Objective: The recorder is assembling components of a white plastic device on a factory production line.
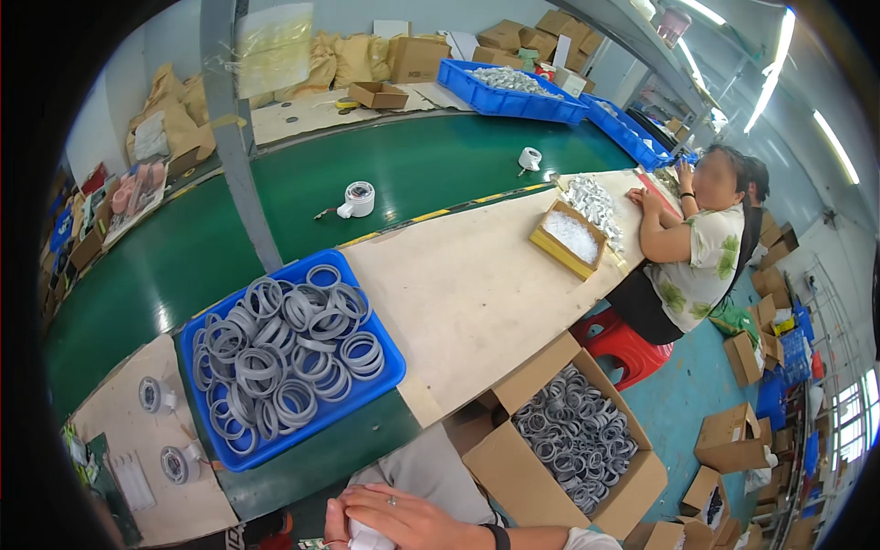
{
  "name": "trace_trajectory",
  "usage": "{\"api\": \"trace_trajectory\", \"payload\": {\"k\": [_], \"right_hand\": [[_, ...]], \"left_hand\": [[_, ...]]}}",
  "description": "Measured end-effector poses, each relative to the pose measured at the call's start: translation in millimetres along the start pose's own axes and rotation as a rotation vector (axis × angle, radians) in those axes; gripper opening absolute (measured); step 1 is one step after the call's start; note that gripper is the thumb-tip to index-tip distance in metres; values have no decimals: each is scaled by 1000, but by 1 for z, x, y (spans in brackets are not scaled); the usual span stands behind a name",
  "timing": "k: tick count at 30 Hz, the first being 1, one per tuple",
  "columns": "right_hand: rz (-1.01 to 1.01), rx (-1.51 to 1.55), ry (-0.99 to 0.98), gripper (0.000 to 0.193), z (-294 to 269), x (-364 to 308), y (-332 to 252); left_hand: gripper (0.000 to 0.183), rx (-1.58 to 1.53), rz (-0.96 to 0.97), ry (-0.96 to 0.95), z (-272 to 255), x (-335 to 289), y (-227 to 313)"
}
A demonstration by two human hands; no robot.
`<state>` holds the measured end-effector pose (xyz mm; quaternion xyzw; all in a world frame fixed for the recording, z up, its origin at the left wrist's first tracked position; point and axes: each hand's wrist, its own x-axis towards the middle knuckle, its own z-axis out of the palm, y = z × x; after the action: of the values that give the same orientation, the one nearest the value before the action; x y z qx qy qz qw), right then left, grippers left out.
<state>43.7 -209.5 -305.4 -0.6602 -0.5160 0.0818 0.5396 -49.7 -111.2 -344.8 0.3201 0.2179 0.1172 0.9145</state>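
Note:
At the lower edge, my right hand, with a ring on a finger and a dark band at the wrist, lies over a white plastic part and presses on it. Only some fingers of my left hand show, curled against the same part from the left. Most of the part is covered by my hands or cut off by the picture's edge. A blue tray heaped with grey rings stands on the table in front of me.
An open carton of grey rings stands at my right. Two white round units sit on a board at left. Others, including a white unit, rest on the green belt. A co-worker sits at far right near a small box.

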Motion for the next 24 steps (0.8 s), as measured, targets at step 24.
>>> {"api": "trace_trajectory", "payload": {"k": [24], "right_hand": [[388, -141, 447, 36, -92, 39, 184]], "left_hand": [[68, 621, 389, 427, -92, -61, 124]]}}
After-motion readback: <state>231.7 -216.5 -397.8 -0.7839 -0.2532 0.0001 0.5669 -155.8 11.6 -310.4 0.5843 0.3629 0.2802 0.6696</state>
